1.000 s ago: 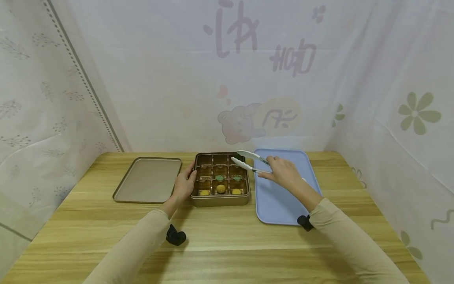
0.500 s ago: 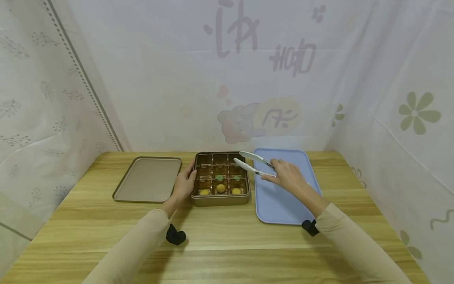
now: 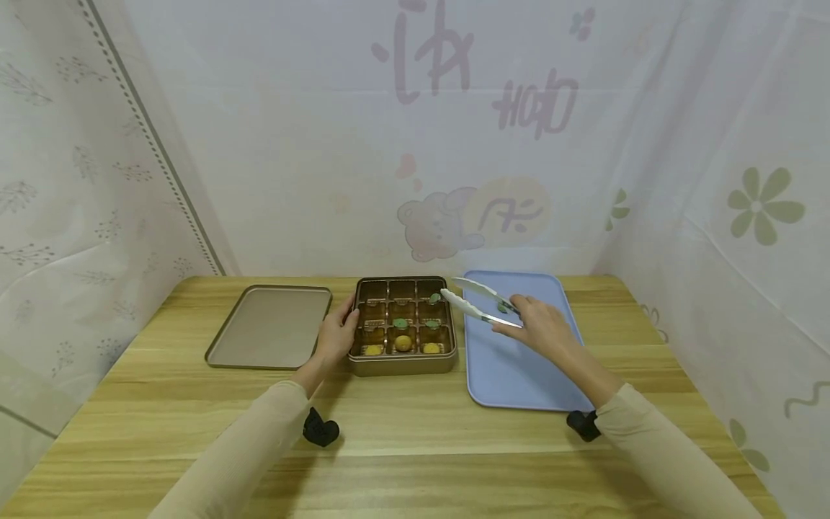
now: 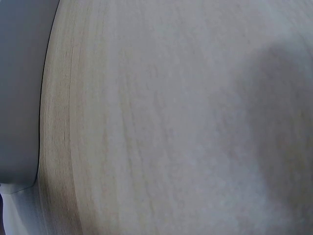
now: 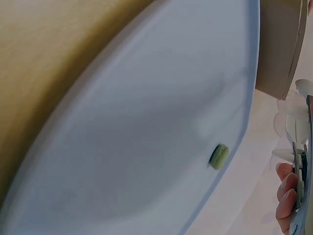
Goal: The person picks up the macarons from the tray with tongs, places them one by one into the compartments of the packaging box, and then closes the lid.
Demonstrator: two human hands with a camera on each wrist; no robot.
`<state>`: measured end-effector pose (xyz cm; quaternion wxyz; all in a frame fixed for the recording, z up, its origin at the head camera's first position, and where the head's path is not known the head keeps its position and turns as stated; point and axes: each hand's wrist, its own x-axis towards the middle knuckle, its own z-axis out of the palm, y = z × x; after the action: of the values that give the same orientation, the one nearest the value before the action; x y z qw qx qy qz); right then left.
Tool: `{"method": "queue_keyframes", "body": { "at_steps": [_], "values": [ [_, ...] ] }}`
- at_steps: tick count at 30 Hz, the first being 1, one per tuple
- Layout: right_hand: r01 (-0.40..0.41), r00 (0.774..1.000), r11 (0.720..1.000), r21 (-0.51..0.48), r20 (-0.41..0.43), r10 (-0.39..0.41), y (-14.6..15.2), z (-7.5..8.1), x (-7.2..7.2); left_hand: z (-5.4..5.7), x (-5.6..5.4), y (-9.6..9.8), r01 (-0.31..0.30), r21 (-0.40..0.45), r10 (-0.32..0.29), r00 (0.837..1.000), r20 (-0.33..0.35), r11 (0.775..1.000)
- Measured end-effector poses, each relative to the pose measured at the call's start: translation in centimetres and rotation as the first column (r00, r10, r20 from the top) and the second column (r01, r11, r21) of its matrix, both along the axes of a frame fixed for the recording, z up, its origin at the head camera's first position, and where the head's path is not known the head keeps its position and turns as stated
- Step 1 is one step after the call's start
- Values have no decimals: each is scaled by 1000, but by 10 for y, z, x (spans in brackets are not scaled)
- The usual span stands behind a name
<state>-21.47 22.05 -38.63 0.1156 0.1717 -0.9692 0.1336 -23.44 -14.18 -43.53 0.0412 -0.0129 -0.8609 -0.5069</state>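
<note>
A bronze square box point(image 3: 403, 367) with a divided insert stands mid-table. Its front row has yellow macarons point(image 3: 373, 350) and a rounder orange-brown piece point(image 3: 403, 344); green macarons point(image 3: 400, 324) lie behind, one point(image 3: 435, 298) in the back right compartment. My left hand point(image 3: 337, 337) holds the box's left side, thumb at the rim. White-tipped tongs point(image 3: 462, 303) are in my right hand point(image 3: 543, 330), spread apart with nothing between the tips, above the blue tray point(image 3: 519, 375). A green macaron point(image 5: 219, 156) lies near the tray's far edge, below the tongs.
A flat bronze lid point(image 3: 269, 328) lies left of the box. The blue tray sits close to the box's right side. A printed white cloth point(image 3: 311, 180) hangs behind the table point(image 3: 402, 447). Black wrist cameras point(image 3: 320, 428) hang under both sleeves.
My right hand and the tongs have drawn rightward from the box to over the tray. The back right green macaron and the one on the tray now show. The left hand stays put.
</note>
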Motion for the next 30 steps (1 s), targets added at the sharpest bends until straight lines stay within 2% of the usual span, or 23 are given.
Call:
{"method": "queue_keyframes", "body": {
  "at_steps": [4,20,30],
  "values": [
    [13,1000,1000,-13,-6,-13,10,-1,4,0,0,0,-5,-5,4,1000,-8,1000],
    [86,995,995,-42,63,-83,57,-15,21,2,1,0,13,-6,-13,1000,3,1000],
    [133,987,991,-24,97,-131,83,-17,30,1,0,0,15,4,-15,1000,9,1000]
  ]
}}
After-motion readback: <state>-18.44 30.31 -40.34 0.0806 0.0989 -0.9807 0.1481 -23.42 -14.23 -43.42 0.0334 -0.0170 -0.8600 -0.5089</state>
